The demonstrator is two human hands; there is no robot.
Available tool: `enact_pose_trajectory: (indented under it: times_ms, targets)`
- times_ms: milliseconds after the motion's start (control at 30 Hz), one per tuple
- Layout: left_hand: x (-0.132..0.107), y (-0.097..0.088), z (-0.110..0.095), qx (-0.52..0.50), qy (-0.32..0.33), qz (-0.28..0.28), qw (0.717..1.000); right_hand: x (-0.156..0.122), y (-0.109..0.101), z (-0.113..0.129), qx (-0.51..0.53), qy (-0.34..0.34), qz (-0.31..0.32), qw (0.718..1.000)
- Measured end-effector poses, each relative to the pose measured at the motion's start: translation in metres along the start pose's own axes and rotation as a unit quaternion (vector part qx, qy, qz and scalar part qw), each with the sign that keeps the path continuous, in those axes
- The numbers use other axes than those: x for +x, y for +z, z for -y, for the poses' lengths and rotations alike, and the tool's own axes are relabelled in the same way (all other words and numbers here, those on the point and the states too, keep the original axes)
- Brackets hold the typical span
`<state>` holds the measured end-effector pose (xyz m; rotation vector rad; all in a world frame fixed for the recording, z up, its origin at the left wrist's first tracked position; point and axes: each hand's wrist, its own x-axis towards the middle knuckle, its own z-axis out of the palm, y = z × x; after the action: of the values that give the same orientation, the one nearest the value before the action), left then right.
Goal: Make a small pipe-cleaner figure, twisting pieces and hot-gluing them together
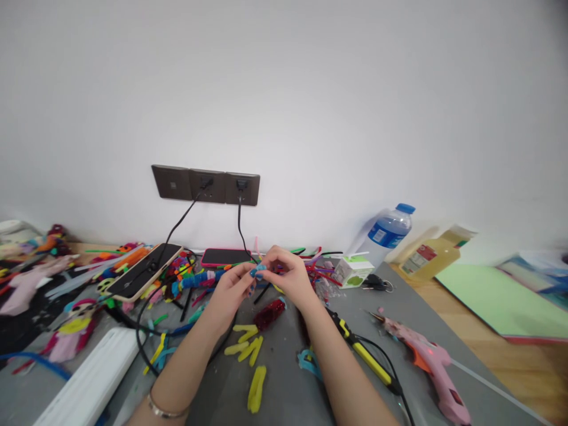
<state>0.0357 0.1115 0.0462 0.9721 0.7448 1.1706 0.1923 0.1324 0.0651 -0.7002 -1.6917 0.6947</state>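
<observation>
My left hand (pixel 227 294) and my right hand (pixel 287 276) meet over the middle of the table, fingertips pinched together. Between them is a small light-blue fuzzy piece (pixel 258 268), perhaps pipe cleaner; the fingers and blue-painted nails hide most of it. Below the hands lies a dark red fuzzy roll (pixel 270 313). Several folded yellow fuzzy strips (pixel 251 350) are scattered nearer me, with one thicker yellow piece (pixel 256 389) closest. A light-blue curled strip (pixel 309 362) sits beside my right forearm, which partly covers it.
On the right rest a pink glue gun (pixel 432 358), a yellow-black corded tool (pixel 371 361), keys (pixel 377 283), a small carton (pixel 352 271) and a water bottle (pixel 389 232). Leftward are a phone (pixel 144 275), a white bar (pixel 91 378), a fuzzy doll (pixel 76 328) and black cables.
</observation>
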Motion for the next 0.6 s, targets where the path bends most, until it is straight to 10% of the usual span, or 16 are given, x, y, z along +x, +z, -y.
enact_pose_trajectory:
  times_ms: [600]
  targets:
    - [0.001,-0.003,-0.003,0.046,-0.010,-0.019,0.999,-0.003,-0.013,-0.001,0.069,0.075,0.102,0.990]
